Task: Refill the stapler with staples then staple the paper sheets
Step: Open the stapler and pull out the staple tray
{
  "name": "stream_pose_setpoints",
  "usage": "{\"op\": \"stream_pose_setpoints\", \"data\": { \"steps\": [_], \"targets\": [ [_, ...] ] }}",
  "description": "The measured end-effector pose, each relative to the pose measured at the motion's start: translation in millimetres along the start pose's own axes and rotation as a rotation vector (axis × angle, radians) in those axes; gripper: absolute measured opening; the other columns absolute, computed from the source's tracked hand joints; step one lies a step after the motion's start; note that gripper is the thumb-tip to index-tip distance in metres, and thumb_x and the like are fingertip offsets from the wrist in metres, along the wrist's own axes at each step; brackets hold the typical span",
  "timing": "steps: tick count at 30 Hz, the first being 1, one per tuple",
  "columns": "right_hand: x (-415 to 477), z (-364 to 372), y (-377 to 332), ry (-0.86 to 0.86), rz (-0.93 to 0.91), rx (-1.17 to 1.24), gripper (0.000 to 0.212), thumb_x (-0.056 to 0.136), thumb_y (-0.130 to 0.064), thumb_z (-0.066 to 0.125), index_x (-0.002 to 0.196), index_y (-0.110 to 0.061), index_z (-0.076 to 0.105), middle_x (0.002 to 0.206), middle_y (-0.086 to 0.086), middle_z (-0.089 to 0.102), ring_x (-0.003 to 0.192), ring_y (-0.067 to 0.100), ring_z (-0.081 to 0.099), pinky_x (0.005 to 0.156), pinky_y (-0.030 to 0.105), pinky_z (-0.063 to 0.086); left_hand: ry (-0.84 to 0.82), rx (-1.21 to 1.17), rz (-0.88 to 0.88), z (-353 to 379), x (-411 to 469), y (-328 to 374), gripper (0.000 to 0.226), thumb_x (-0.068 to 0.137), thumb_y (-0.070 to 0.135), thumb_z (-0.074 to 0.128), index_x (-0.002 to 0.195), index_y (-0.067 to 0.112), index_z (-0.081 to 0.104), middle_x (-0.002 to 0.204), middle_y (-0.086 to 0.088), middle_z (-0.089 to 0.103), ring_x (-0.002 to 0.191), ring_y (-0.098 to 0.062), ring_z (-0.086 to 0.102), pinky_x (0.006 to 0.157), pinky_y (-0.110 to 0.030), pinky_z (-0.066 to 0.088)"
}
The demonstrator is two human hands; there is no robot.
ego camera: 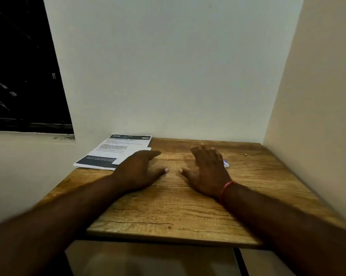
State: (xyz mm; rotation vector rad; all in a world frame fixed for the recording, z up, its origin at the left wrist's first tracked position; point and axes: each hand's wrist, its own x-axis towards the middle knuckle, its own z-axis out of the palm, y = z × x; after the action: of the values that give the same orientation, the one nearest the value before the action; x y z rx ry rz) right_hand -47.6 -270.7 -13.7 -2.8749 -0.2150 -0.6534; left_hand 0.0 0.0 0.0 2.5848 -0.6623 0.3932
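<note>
Stapler was nowhere to be seen on the table; it may have lain under the right hand, where only a small white and purple corner poked out past the little-finger side, too small to tell whether it was a staple box or something else. The paper sheets lay at the far left corner of the table, their near left corner hanging a little over the left edge, with a smaller white slip resting on top. The left hand rested palm down just beside them, its fingers loosely spread and touching or nearly touching the slip's edge, holding nothing. The right hand was flat too, fingers fanned wide, gripping nothing that showed. The likeliest trouble, as I judged it, was the paper: a careless sweep of the left hand could have pushed the overhanging stack off the left edge. A second risk was the half-hidden item under the right palm; dragging the hand back could have slid it toward the right edge or spilled loose staples. A tiny speck lay near the far right corner, unidentifiable.
</note>
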Motion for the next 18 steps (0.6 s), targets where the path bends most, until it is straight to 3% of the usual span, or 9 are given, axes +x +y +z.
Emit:
{"op": "stream_pose_setpoints", "data": {
  "steps": [3,6,9,13,18],
  "targets": [
    [19,1,15,0.112,0.184,-0.122,0.086,0.091,-0.072,0.061,0.158,-0.020,0.049,0.153,0.006,0.060,0.143,0.032,0.048,0.120,0.051,0.033,0.045,0.003,-0.059,-2,29,-8,0.081,0.091,0.081,0.071,0.156,0.032,0.065,0.162,0.006,0.067,0.150,-0.019,0.061,0.120,-0.036,0.047],
    [29,5,23,0.081,0.300,-0.170,0.071,0.089,-0.069,0.057,0.140,-0.020,0.058,0.135,0.006,0.069,0.132,0.033,0.051,0.110,0.052,0.036,0.059,-0.058,-0.062,5,50,-2,0.068,0.094,0.071,0.077,0.149,0.031,0.071,0.153,0.009,0.073,0.143,-0.017,0.066,0.117,-0.035,0.051],
    [31,13,29,0.060,0.290,-0.141,0.059,0.093,-0.056,0.059,0.141,-0.022,0.061,0.131,0.005,0.074,0.134,0.033,0.054,0.114,0.054,0.035,0.136,-0.131,-0.023,25,57,4,0.057,0.095,0.065,0.080,0.143,0.033,0.075,0.141,0.016,0.078,0.132,-0.011,0.070,0.108,-0.030,0.053],
    [34,18,36,0.086,0.220,-0.037,0.057,0.096,-0.044,0.066,0.149,-0.026,0.057,0.125,0.001,0.077,0.128,0.030,0.062,0.114,0.051,0.039,0.141,-0.272,0.013,32,59,5,0.056,0.090,0.064,0.086,0.139,0.037,0.076,0.127,0.023,0.081,0.123,-0.001,0.072,0.110,-0.029,0.055],
    [32,16,23,0.182,0.107,0.234,0.053,0.100,-0.031,0.075,0.150,-0.026,0.060,0.115,-0.012,0.075,0.113,0.018,0.068,0.110,0.045,0.049,0.127,-0.476,-0.075,31,56,4,0.050,0.086,0.068,0.088,0.125,0.037,0.082,0.102,0.027,0.085,0.092,0.005,0.079,0.077,-0.009,0.055]
  ]
}}
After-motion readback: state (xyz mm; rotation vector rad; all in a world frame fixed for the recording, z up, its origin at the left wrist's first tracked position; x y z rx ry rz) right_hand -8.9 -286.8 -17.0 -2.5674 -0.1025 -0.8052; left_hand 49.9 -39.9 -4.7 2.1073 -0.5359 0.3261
